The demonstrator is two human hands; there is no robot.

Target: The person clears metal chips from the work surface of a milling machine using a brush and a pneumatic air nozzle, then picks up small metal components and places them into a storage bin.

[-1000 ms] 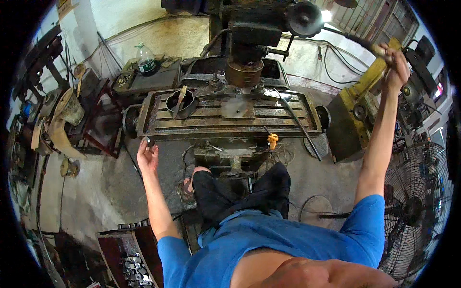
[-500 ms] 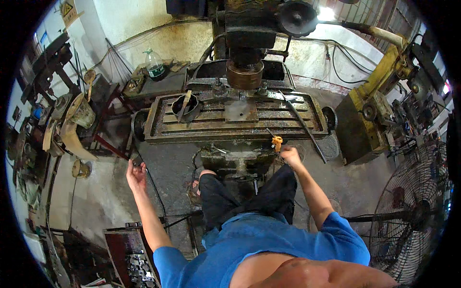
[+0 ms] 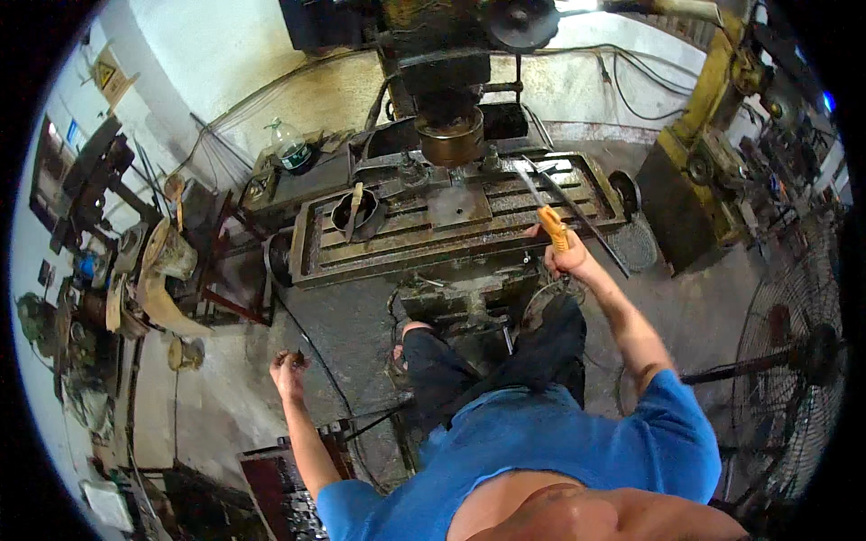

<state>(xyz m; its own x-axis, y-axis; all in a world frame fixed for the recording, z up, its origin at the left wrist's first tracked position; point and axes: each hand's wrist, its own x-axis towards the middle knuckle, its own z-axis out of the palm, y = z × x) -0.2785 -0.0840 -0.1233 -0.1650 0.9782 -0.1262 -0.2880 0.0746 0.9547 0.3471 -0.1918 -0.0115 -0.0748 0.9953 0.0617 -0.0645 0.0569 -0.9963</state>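
My right hand (image 3: 568, 260) is closed around a yellow-orange air blow gun (image 3: 553, 227) at the front right of the milling machine's slotted table (image 3: 397, 257). The gun's thin nozzle points up and away over the table. A flat square metal block (image 3: 460, 207) sits mid-table, below the round brownish cutter head (image 3: 449, 140). Out to the left, above the floor, my left hand (image 3: 289, 379) has its fingers curled around a small dark piece (image 3: 298, 360), too small to name. A long dark bar (image 3: 586, 221) lies slanted across the table's right end.
On the table's left part stands a dark bowl (image 3: 343, 215) with a brush (image 3: 355, 207) in it. Handwheels (image 3: 624, 194) stick out at the table ends. A large fan (image 3: 785, 361) stands at right, a tray of metal parts (image 3: 302, 491) at lower left. A cable (image 3: 311, 347) crosses the floor.
My right hand has taken hold of the blow gun, which hung at the table's front, and raised it over the table edge. The view has shifted; my left hand stays out at the left.
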